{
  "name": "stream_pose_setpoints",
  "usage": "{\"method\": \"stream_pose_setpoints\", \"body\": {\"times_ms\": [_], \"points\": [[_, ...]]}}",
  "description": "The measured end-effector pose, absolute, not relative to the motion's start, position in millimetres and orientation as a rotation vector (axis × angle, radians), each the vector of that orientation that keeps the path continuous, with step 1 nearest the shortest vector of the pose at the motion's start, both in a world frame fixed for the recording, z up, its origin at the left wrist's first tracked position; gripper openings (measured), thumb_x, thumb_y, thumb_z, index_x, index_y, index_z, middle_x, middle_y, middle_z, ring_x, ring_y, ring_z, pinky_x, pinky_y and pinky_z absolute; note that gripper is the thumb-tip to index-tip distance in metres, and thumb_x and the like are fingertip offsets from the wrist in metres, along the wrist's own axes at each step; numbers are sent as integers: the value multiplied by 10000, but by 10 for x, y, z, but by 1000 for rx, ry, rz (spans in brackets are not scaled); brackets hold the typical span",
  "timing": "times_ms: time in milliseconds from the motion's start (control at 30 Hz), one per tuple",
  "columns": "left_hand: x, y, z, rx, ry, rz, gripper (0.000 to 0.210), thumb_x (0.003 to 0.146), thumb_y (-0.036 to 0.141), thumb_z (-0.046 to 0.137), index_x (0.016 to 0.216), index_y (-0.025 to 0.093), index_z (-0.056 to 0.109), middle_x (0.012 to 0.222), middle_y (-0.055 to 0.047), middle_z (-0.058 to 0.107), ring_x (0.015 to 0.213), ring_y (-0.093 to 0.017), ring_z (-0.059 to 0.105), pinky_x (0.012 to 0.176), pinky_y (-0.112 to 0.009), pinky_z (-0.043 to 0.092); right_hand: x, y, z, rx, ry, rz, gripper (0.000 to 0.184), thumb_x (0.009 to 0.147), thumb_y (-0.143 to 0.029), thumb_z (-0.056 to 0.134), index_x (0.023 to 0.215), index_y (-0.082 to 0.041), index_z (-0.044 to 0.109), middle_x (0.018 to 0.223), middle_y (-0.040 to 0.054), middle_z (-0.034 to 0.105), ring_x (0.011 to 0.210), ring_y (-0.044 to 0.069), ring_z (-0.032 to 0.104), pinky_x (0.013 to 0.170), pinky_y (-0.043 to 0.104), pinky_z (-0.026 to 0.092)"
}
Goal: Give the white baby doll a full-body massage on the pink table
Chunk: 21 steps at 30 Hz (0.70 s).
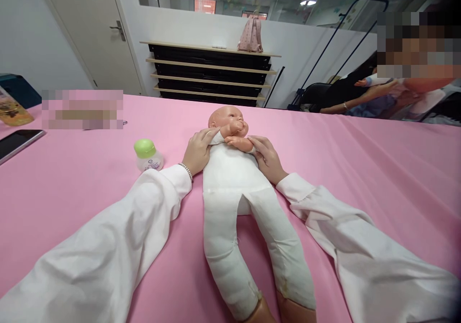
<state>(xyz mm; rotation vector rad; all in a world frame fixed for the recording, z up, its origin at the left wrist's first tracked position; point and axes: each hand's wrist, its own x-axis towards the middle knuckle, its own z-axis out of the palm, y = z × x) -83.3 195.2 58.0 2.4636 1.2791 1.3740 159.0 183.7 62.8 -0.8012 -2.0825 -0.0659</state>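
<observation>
A baby doll (pixel 234 169) with a white cloth body lies on its back on the pink tablecloth (pixel 173 246), head away from me and legs toward me. Its two plastic forearms are folded inward over the upper chest, one hand up against its mouth and chin. My left hand (pixel 198 152) is closed round the doll's upper arm on the left. On the right side, my right hand (pixel 267 158) holds the other arm near the elbow, fingers curled over it. Left of my left wrist stands a small jar (pixel 149 157) with a green lid.
A phone (pixel 19 144) and a printed packet (pixel 12 109) lie at the far left, near a blurred-out patch. Beyond the table are shelves (pixel 209 66) with a pink backpack (pixel 251 34) on top. At right, another person's arm (pixel 363 99) holds a doll.
</observation>
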Motion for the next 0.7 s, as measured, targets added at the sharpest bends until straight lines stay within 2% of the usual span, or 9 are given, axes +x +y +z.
{"method": "stream_pose_setpoints", "body": {"times_ms": [167, 333, 567, 700], "points": [[-826, 1940, 591, 2459, 1297, 1354, 488, 815, 94, 338, 1271, 208, 467, 1266, -64, 511, 1145, -208, 447, 989, -389, 361, 1589, 1844, 623, -796, -2085, -60, 378, 929, -330, 332, 1279, -275, 464, 1179, 95, 531, 1109, 240, 491, 945, 463, 413], [-817, 1956, 573, 2308, 1304, 1428, 496, 817, 136, 371, 1312, 162, 395, 1262, -104, 502, 1152, -220, 454, 1010, -397, 357, 1577, 1843, 597, -854, -1975, -27, 377, 927, -362, 348, 1271, -250, 452, 1173, 89, 531, 1103, 227, 489, 954, 434, 409], [-841, 2001, 565, 1864, 1433, 1489, 546, 810, 182, 420, 1346, 185, 312, 1368, -96, 412, 1263, -233, 389, 1067, -396, 325, 1650, 1986, 489, -1029, -1582, 302, 491, 868, -532, 401, 1235, -207, 423, 1273, 84, 481, 1181, 206, 455, 1029, 400, 348], [-851, 1998, 583, 1691, 1493, 1494, 551, 808, 183, 423, 1346, 183, 306, 1358, -88, 432, 1250, -235, 413, 1058, -393, 343, 1774, 2188, 409, -1179, -1139, 517, 356, 837, -431, 471, 1104, -199, 435, 1157, 62, 533, 1083, 160, 519, 1006, 379, 378]]}}
